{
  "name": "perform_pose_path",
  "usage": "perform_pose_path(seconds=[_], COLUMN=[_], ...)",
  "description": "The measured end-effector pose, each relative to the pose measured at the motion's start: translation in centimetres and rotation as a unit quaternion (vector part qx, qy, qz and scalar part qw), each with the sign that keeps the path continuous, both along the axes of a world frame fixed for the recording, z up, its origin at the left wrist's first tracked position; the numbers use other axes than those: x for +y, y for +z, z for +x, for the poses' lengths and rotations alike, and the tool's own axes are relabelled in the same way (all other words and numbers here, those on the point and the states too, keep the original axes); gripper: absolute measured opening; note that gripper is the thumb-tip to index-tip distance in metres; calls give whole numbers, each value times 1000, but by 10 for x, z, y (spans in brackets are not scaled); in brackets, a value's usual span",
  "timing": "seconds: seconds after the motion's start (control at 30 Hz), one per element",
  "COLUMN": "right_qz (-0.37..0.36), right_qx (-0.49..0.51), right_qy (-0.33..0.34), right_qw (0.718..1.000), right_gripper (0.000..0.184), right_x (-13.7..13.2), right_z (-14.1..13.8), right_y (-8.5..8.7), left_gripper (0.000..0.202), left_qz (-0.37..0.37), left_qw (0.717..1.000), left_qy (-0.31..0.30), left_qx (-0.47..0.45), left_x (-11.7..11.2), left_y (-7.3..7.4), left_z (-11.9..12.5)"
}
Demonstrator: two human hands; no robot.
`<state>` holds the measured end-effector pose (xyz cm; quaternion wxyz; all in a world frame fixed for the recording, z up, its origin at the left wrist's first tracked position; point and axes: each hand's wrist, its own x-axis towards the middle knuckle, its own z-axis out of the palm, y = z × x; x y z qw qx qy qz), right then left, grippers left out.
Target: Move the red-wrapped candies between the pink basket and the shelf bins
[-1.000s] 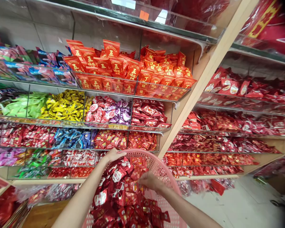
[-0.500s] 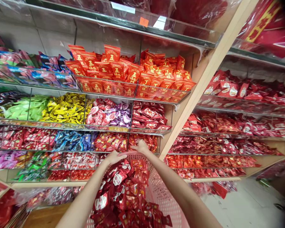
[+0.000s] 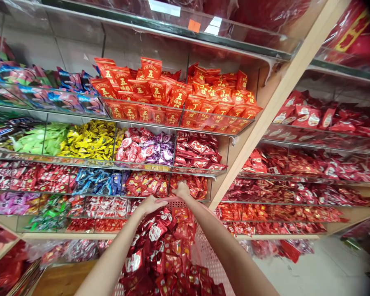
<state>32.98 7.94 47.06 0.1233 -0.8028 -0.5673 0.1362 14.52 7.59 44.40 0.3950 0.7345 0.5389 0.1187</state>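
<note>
My left hand (image 3: 150, 204) is closed on the far rim of a pink plastic basket (image 3: 208, 258). The basket is held up against the shelves and is heaped with red foil candy packets (image 3: 160, 255). My right hand (image 3: 181, 190) reaches past the rim into a clear shelf bin of red-and-orange candy packets (image 3: 195, 185). Its fingers curl down among them, and what they hold is hidden.
Tiered clear acrylic bins hold yellow candies (image 3: 86, 139), green candies (image 3: 37, 139), blue candies (image 3: 95, 181) and orange-red pouches (image 3: 172, 94). A slanted wooden post (image 3: 265, 111) divides this unit from more red candy shelves (image 3: 311, 164) on the right. Grey floor (image 3: 327, 263) shows at lower right.
My right hand has left the packets in the basket and gone up and forward into the shelf bin. My left hand keeps its grip on the rim.
</note>
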Motion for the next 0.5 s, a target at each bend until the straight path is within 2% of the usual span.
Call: perform_pose_path(seconds=[0.17, 0.3, 0.4, 0.5], right_qz=[67, 141, 189, 175], right_qx=[55, 115, 138, 115], right_qy=[23, 46, 92, 178], right_qw=[996, 982, 968, 961], right_gripper=[41, 44, 42, 37], right_x=[-7, -21, -39, -61], right_z=[7, 17, 25, 31], right_y=[3, 14, 27, 39], left_gripper=[55, 56, 57, 56], left_qz=[-2, 5, 11, -8], left_qw=[1000, 1000, 1000, 1000], left_qy=[-1, -3, 0, 2], left_qx=[1, 14, 19, 9], left_x=[-1, -2, -2, -2], left_y=[1, 1, 1, 1], left_z=[0, 1, 2, 2])
